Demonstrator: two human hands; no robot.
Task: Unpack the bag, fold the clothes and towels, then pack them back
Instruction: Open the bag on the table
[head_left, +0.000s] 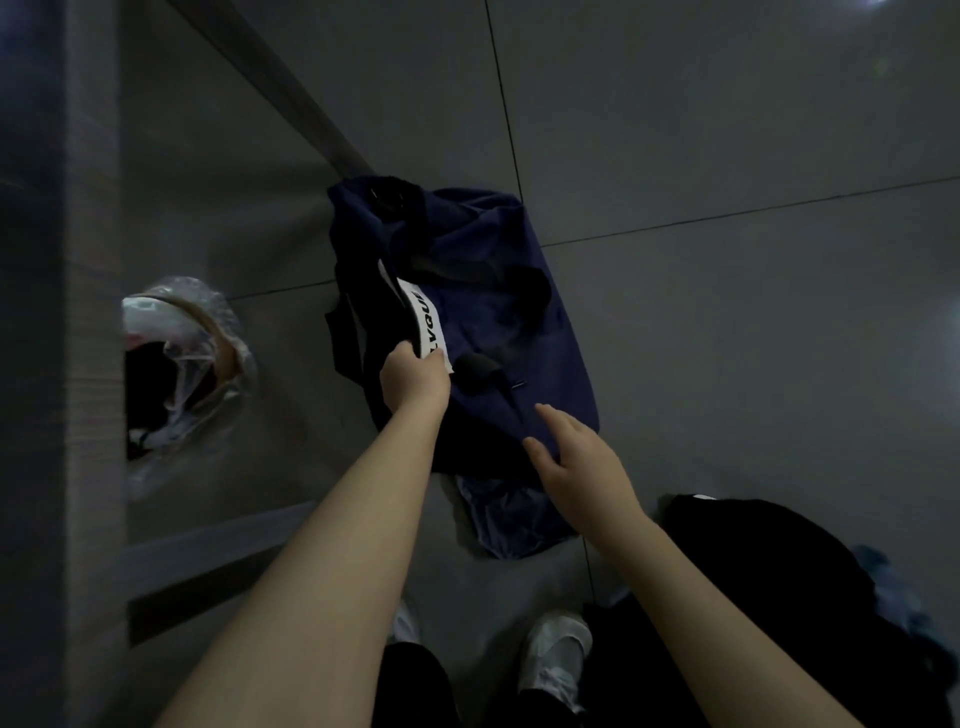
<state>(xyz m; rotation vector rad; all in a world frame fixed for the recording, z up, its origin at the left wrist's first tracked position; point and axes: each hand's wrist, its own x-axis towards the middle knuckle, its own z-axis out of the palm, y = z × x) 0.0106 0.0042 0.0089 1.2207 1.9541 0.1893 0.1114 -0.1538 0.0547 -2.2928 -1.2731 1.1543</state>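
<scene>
A dark navy bag (519, 291) lies on the grey tiled floor, with a black strap across its top and a white label (426, 317) with black letters on its near left side. My left hand (413, 376) grips the bag's edge at that label. My right hand (576, 457) hovers over the bag's near right corner, fingers spread and relaxed, holding nothing. A blue cloth (511, 519) sticks out from under the bag's near end. A pile of black clothes (769, 587) lies at the lower right, with a blue piece (904, 608) at its right edge.
A round bin lined with clear plastic (192, 358) stands on the left, beside a grey wall or cabinet panel (93, 364). A grey bar (291, 88) runs diagonally down to the bag's far end. My white shoes (556, 654) are at the bottom.
</scene>
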